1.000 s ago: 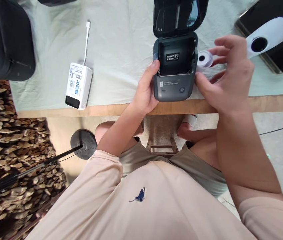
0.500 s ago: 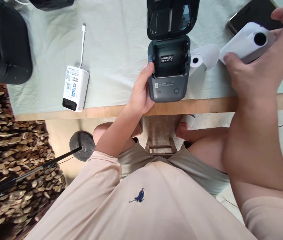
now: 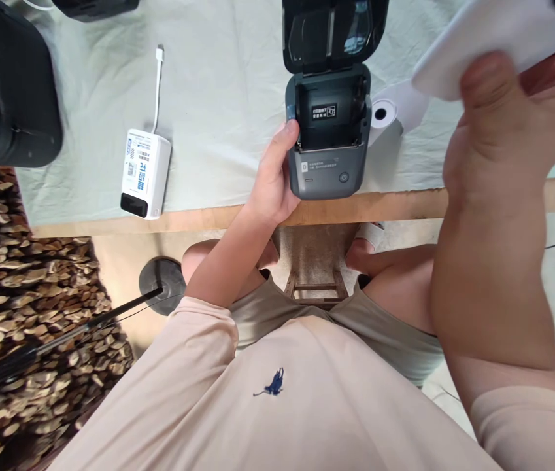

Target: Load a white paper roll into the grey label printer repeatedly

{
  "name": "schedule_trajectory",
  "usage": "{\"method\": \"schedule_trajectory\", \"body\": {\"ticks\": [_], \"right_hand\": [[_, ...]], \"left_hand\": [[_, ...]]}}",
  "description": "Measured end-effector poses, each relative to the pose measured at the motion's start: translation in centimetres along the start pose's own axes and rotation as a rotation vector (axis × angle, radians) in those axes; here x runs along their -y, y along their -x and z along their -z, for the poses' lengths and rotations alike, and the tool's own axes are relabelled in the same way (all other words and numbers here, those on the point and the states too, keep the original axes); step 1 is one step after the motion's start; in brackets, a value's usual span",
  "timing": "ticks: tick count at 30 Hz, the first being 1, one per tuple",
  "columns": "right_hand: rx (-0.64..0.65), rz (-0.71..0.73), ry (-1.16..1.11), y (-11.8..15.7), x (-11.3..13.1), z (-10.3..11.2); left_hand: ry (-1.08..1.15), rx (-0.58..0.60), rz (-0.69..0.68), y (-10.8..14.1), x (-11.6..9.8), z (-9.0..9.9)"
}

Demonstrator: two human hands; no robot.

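Observation:
A dark grey label printer (image 3: 327, 171) stands near the table's front edge, its black lid (image 3: 335, 33) raised and its compartment showing a small printed label. My left hand (image 3: 276, 173) grips the printer's left side, thumb on the rim. To the right of the printer lies a small white paper roll (image 3: 384, 114) with a loose paper end. At the upper right, my right hand (image 3: 497, 124) is closed on a larger white roll (image 3: 483, 42), raised close to the camera and cut off by the frame edge.
A white power bank (image 3: 146, 173) with a short cable lies on the cloth-covered table (image 3: 218, 111) to the left. Black cases stand at the far left (image 3: 17, 85) and top left (image 3: 98, 5). Below left are a round stand base (image 3: 162, 286) and stacked firewood (image 3: 2, 275).
My right hand has lifted the larger white roll up off the table area, nearer the camera. The small roll and printer keep nearly the same place, with my left hand still on the printer.

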State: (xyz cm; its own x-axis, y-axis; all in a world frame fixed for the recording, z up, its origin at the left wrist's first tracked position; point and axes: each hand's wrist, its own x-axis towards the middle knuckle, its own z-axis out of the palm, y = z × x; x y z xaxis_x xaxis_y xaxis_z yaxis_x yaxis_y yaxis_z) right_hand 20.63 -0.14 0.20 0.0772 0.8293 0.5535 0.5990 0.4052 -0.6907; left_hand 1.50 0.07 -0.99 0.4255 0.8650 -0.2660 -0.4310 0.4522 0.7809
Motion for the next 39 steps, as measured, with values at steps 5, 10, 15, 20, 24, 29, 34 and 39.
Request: {"method": "schedule_trajectory", "body": {"ticks": [5,10,15,20,24,29,34,39], "right_hand": [[0.073,0.177,0.185,0.0,2.6,-1.4],[0.175,0.221,0.336,-0.2,4.3,-2.1],[0.28,0.052,0.552,-0.3,4.7,-2.4],[0.382,-0.066,0.589,-0.5,5.0,-2.4],[0.42,-0.079,0.521,-0.5,4.8,-2.2],[0.418,-0.071,0.463,-0.2,4.3,-2.2],[0.335,-0.078,0.428,0.0,3.9,-2.9],[0.348,0.039,0.308,0.1,3.8,-2.4]], "left_hand": [[0.038,0.035,-0.026,0.1,0.0,-0.5],[0.026,0.048,-0.093,0.2,0.1,-0.7],[-0.011,0.011,-0.045,0.2,0.2,-0.5],[-0.055,0.012,-0.013,0.3,0.2,-0.4],[-0.102,0.038,-0.025,0.3,0.1,-0.3],[-0.134,0.027,0.009,0.3,0.1,-0.2],[-0.141,-0.029,-0.02,0.3,0.1,-0.5],[-0.079,0.041,-0.018,0.2,-0.1,-0.5]]}}
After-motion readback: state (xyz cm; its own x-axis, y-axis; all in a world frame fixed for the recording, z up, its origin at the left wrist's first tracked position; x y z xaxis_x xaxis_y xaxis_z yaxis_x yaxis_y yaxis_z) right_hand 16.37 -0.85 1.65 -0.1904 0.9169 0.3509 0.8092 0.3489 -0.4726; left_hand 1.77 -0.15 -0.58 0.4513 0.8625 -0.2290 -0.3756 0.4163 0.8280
